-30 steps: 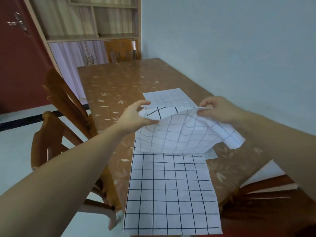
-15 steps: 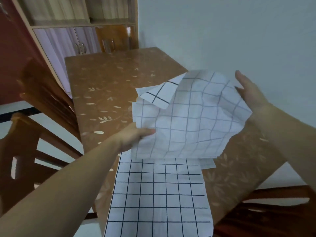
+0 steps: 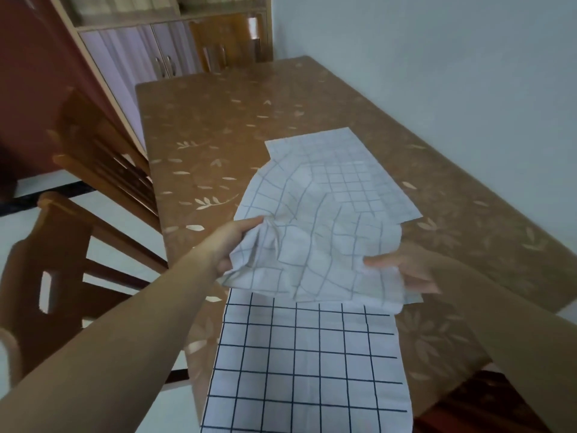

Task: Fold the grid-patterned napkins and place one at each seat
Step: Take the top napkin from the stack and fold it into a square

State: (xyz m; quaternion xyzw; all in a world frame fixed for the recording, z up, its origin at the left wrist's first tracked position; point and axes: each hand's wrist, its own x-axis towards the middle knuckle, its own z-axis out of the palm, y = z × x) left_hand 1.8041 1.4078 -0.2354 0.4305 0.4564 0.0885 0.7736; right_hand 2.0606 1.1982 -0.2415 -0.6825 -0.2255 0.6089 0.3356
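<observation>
A white napkin with a thin dark grid (image 3: 315, 245) is held crumpled just above the brown table (image 3: 218, 126). My left hand (image 3: 234, 242) pinches its left edge. My right hand (image 3: 406, 270) holds its right edge, fingers partly under the cloth. A second grid napkin (image 3: 309, 367) lies flat at the near table edge and hangs over it. A third napkin with a finer grid (image 3: 359, 182) lies flat on the table behind the held one, partly covered by it.
Wooden chairs stand along the table's left side (image 3: 103, 164) and nearer left (image 3: 56, 276). Another chair (image 3: 231, 39) is at the far end, before a cabinet (image 3: 140, 51). A pale wall (image 3: 437, 73) runs along the right.
The held napkin has come down from mid-air to just above the table. My right hand dropped from its upper right corner to its lower right edge. The view tilted down.
</observation>
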